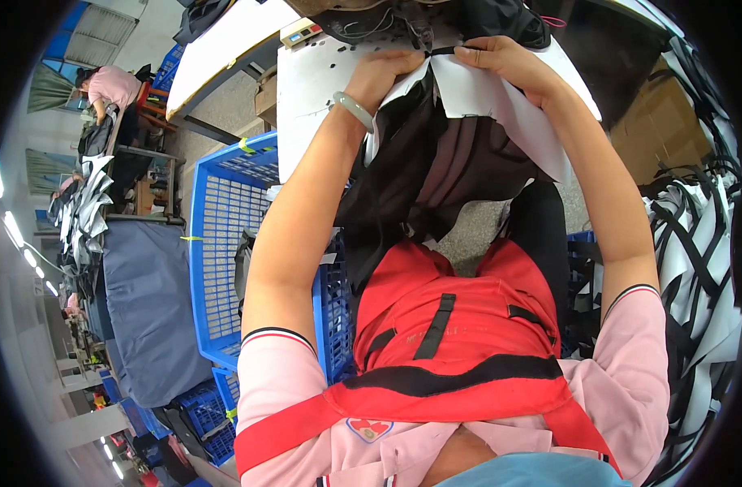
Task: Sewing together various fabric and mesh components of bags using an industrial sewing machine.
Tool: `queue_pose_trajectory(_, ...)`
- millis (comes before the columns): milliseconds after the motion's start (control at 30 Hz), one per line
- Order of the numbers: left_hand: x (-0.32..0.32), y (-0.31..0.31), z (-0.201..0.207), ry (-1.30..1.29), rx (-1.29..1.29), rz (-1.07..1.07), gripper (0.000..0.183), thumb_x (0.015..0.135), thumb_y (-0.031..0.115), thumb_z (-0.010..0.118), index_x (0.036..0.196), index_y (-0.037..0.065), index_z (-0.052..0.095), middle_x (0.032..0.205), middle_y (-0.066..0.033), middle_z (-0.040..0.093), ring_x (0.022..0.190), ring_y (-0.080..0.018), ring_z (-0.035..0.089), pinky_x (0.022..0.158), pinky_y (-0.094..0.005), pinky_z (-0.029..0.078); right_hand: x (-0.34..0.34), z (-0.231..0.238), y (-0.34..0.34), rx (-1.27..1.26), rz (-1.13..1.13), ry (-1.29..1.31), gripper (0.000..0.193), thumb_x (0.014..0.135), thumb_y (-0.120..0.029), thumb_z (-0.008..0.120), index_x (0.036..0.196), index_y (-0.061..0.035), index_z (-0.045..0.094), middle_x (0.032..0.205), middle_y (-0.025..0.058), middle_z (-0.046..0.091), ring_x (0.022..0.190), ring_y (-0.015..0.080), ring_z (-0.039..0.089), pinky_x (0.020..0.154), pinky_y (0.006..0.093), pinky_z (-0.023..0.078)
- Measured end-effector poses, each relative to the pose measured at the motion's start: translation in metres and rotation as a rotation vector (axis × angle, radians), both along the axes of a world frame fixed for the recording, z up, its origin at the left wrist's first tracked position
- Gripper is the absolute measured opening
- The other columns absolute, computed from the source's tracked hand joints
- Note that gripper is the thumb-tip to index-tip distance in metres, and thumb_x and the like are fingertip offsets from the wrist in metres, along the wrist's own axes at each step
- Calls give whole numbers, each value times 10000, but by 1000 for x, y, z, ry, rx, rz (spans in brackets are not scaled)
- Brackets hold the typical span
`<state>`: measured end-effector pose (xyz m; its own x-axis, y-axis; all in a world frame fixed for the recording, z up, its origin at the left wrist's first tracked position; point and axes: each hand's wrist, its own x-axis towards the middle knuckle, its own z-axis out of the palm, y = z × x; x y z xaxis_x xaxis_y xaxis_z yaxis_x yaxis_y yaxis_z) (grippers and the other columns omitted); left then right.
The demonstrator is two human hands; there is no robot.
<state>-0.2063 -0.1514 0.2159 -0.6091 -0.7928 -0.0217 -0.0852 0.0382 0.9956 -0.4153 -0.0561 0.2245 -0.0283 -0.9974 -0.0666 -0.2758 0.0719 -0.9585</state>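
Observation:
My left hand (pixel 384 71), with a pale bangle on its wrist, pinches the edge of a black and white fabric piece (pixel 480 91) at the far side of the white worktable. My right hand (pixel 509 63) is closed with thumb and fingers on a short black strap (pixel 444 51) along that same edge. Between the two hands stands the metal foot of what looks like a sewing machine (pixel 422 34), close to the strap. Sheer black cloth (pixel 468 158) hangs from the piece over the table's near edge toward my lap.
A blue plastic crate (pixel 199 243) stands left of my legs. On the white tabletop (pixel 302 105) lie small black bits and a small box with a red display (pixel 299 32). White pieces with black straps (pixel 695 235) hang at the right, near a cardboard box (pixel 661 130). Another person (pixel 113 88) sits far left.

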Motion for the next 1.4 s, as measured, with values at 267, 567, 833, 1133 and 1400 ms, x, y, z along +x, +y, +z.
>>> queue_pose_trajectory(267,-8,-5,-8,33,-73,-11,266,854,147,674,1049,-32,691,968,-86,694,871,-135,621,816,-245,471,-11,-7,-5,4,-108,88,510,884,-384,653,1216,-3,589,1071,44,641,985,108,585,865,245,448)
queue_pose_trajectory(567,31,-38,-17,63,-331,-11,260,869,182,639,1038,-4,702,998,-65,697,974,-137,625,897,-238,453,-30,4,24,-123,-118,279,501,920,-402,577,1251,-27,562,1041,-4,603,987,75,522,878,246,406)
queue_pose_trajectory(833,35,130,1,81,-72,-583,233,836,207,697,955,7,720,793,-7,682,701,-54,582,630,-211,463,50,-54,138,93,228,309,484,738,-43,675,1207,8,571,1305,139,541,1182,259,524,1007,333,401)
queue_pose_trajectory(1133,64,202,-43,264,32,-595,184,757,171,753,868,26,730,824,-80,668,832,-162,611,761,-290,471,96,-64,187,97,251,126,534,750,-17,626,1261,18,476,1183,152,589,1111,248,563,951,320,429)
queue_pose_trajectory(1400,139,157,-65,68,-358,154,153,756,120,681,889,48,706,830,-95,619,814,-224,613,733,-327,491,110,-49,188,-199,612,545,163,720,-4,669,829,5,549,1038,125,586,949,319,581,804,373,473)
